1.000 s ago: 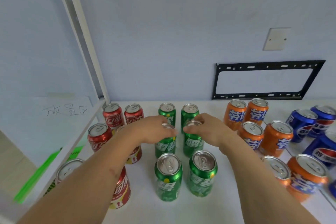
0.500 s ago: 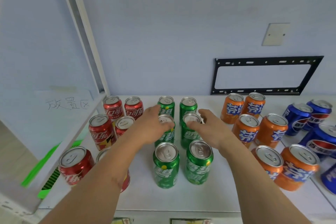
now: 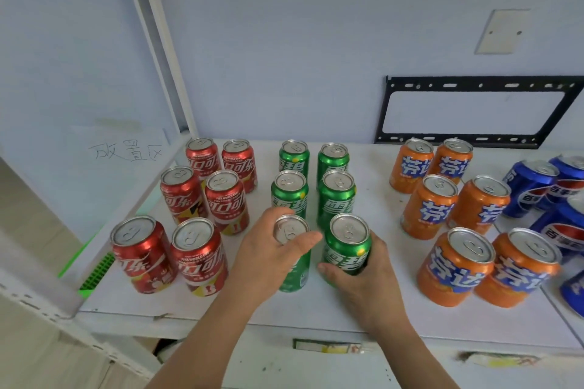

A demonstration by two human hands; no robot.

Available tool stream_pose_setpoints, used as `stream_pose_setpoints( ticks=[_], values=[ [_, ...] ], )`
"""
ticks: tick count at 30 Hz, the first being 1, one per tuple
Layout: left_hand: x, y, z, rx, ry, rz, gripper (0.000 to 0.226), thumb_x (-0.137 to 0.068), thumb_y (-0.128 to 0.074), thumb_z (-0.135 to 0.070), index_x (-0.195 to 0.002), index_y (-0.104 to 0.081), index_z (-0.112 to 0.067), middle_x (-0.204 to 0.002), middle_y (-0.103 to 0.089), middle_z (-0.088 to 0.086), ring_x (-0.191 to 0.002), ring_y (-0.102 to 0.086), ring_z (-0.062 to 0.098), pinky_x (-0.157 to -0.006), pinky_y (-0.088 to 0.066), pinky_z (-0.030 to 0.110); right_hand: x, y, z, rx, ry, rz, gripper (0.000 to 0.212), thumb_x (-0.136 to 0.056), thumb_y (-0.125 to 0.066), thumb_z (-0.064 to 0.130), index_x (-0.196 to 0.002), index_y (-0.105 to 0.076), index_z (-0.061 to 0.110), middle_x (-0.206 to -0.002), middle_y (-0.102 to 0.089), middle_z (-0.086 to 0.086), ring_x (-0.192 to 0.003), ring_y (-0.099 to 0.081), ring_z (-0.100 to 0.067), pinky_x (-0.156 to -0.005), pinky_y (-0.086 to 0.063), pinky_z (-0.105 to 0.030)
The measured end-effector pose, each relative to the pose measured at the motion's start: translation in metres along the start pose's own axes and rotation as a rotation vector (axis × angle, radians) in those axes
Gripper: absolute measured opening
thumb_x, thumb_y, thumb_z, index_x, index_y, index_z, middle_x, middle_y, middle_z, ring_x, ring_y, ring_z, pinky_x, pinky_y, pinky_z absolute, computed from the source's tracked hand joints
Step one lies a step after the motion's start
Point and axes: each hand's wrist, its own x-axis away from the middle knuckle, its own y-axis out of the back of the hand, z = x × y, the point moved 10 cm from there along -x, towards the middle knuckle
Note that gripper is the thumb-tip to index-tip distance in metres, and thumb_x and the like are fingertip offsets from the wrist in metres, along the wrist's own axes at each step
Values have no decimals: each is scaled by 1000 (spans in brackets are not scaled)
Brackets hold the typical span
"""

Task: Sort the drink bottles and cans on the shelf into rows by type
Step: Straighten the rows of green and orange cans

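Observation:
On the white shelf point(image 3: 388, 309) cans stand in paired columns: red cola cans point(image 3: 192, 246) at the left, green Sprite cans point(image 3: 336, 196) in the middle, orange Fanta cans point(image 3: 455, 265) to the right, blue Pepsi cans point(image 3: 534, 186) at the far right. My left hand point(image 3: 268, 256) wraps the front left green can point(image 3: 292, 232), covering much of its body. My right hand point(image 3: 363, 281) grips the front right green can point(image 3: 347, 243) from below and the side. Both cans stand upright on the shelf.
A white shelf post point(image 3: 155, 41) rises at the back left, beside a paper note with handwriting point(image 3: 124, 151). A black metal bracket point(image 3: 474, 110) and a blank wall plate point(image 3: 502, 31) hang on the wall behind. A green basket point(image 3: 98, 268) sits below left.
Both hands have drawn back from the middle pair of green cans to the front pair and closed on them. The camera view has tilted down and nearer.

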Motion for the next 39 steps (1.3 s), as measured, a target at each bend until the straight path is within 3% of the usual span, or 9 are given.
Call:
stream_pose_setpoints(
  ticks=[6, 13, 18, 22, 26, 30, 34, 36, 39],
  values=[
    [3, 3, -2, -20, -19, 28, 59, -56, -64, -80, -103, -52, -46, -97, -61, -21, -87, -52, -22, -71, -43, 18, 7, -3, -4, 29, 33, 24, 74, -62, -84, 45, -120, -39, 47, -109, -59, 26, -98, -54, 17, -73, -39, 1],
    [6, 6, -2, -49, -44, 69, 39, -65, -62, -76, -93, -50, -51, -95, -60, -22, -83, -55, -16, -67, -39, 19, 15, -3, -5, 87, -4, 56, 66, -67, -81, 44, -119, -41, 41, -99, -57, 29, -90, -51, 23, -66, -37, 3],
    [7, 4, -3, -5, -74, 73, 45, -69, -62, -74, -100, -52, -43, -95, -60, -18, -80, -59, -7, -63, -39, 20, 18, -4, -5, 92, -65, 80, 67, -69, -82, 43, -122, -41, 37, -102, -58, 24, -92, -56, 6, -74, -39, -10],
    [7, 5, -9, -31, -73, 96, 46, -79, -66, -65, -111, -51, -37, -107, -58, -14, -94, -58, 5, -70, -42, 26, 23, -6, -7, 112, -173, 178, 85, -66, -87, 38, -136, -40, 26, -123, -61, 6, -109, -57, -14, -95, -43, -29],
    [3, 15, -36, -167, -151, 23, 64, -86, -61, -60, -137, -50, -21, -135, -56, 1, -120, -55, 21, -94, -43, 34, 21, 16, 29, 224, -109, 205, 93, -70, -84, 42, -145, -34, 21, -141, -51, 0, -116, -50, -13, -94, -39, -28],
    [-1, 0, -89, -368, -308, 2, 49, -92, -57, -51, -130, -57, -20, -131, -59, 3, -117, -57, 21, -89, -43, 33, 5, 48, 67, 377, -32, 209, 89, -77, -77, 47, -149, -33, 18, -150, -43, -3, -133, -43, -19, -103, -38, -31],
    [-15, -34, -130, -488, -403, 1, 41, -93, -56, -48, -125, -60, -22, -131, -57, 1, -115, -55, 21, -83, -39, 30, -22, 88, 90, 465, 30, 223, 68, -83, -70, 47, -141, -46, 18, -134, -54, -4, -124, -51, -21, -100, -43, -33],
    [-28, -55, -147, -514, -428, -2, 42, -94, -55, -48, -127, -59, -22, -134, -55, 0, -118, -54, 21, -88, -41, 32, -42, 114, 95, 535, 76, 202, 56, -85, -67, 48, -131, -54, 20, -115, -58, 0, -106, -55, -18, -87, -46, -32],
    [-54, -90, -166, -523, -437, 19, 45, -95, -54, -49, -130, -58, -21, -136, -54, 1, -118, -54, 22, -97, -44, 37, -81, 162, 91, 642, 136, 130, 43, -86, -63, 47, -122, -59, 24, -113, -61, 0, -94, -52, -14, -74, -38, -27]
  ],
)
